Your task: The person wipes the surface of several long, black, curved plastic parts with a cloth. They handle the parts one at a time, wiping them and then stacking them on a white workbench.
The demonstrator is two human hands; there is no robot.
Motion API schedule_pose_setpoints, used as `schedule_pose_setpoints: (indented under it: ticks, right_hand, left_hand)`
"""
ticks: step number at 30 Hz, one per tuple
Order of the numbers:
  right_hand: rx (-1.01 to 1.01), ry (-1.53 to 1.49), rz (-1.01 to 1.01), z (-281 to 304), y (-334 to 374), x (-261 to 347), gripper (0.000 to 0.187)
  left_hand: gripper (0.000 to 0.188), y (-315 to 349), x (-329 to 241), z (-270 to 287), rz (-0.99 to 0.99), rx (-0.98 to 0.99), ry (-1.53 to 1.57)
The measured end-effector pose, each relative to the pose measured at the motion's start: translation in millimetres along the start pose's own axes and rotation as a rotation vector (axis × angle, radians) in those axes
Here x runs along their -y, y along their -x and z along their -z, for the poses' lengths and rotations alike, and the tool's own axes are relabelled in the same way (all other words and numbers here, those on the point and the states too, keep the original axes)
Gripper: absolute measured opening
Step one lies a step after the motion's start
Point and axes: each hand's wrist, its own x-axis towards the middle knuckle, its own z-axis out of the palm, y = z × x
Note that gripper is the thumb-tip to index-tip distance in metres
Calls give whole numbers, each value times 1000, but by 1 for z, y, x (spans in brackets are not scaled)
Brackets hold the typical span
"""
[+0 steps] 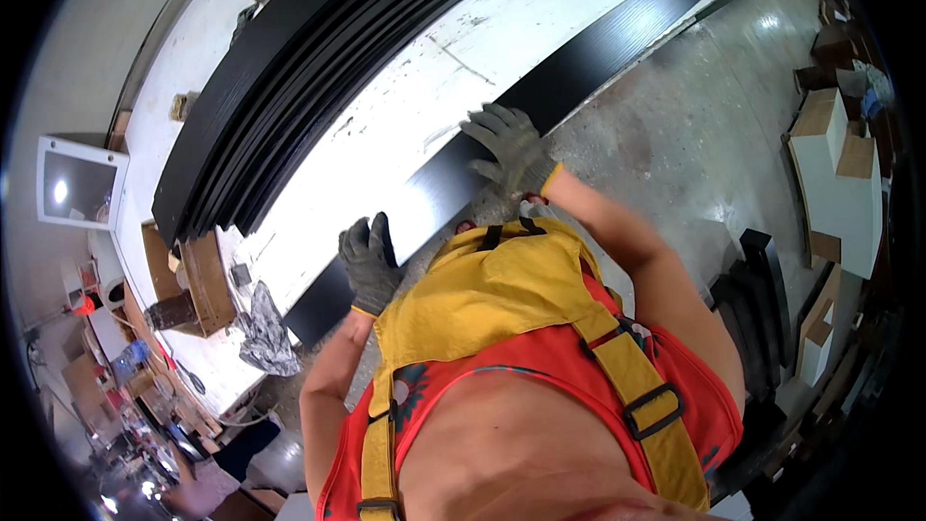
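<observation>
A long black board (579,63) with a glossy wood-grain face lies flat along the near edge of the white worktable (444,77). My right hand (511,148), in a grey work glove with a yellow cuff, rests on the board near its middle, fingers extended and a little apart. Toward the board's left end, my left hand (368,265) is at its near edge in a matching glove, fingers pointing away from me, thumb apart. Neither hand is wrapped around anything. Farther back on the table lies a stack of similar black boards (318,58).
An open cardboard box (204,285) and crumpled grey plastic (267,333) sit at the table's left end, near scissors (193,381). A white-framed panel (82,183) stands behind. More black boards (767,299) and cardboard-cornered white panels (837,183) are on the right.
</observation>
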Motion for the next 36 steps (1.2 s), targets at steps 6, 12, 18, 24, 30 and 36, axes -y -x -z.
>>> schedule_pose_setpoints:
  ticks: [6, 12, 18, 24, 30, 36]
  right_hand:
    - [-271, -130, -338, 21, 90, -5, 49]
    - [-233, -461, -365, -5, 120, -6, 34]
    - [-235, -482, -175, -29, 93, -3, 35]
    - [-175, -728, -229, -42, 97, -6, 41]
    - [60, -934, -300, -64, 100, -22, 48]
    - [137, -1303, -557, -19, 76, -26, 46]
  left_hand:
    - [101, -1, 2, 15, 51, 217, 47]
    - [64, -41, 74, 55, 136, 594, 629]
    - [44, -68, 85, 69, 167, 539, 464]
    - [41, -50, 56, 60, 203, 410, 288]
    - [37, -29, 48, 45, 123, 213, 233]
    - [34, -33, 25, 51, 177, 232, 113]
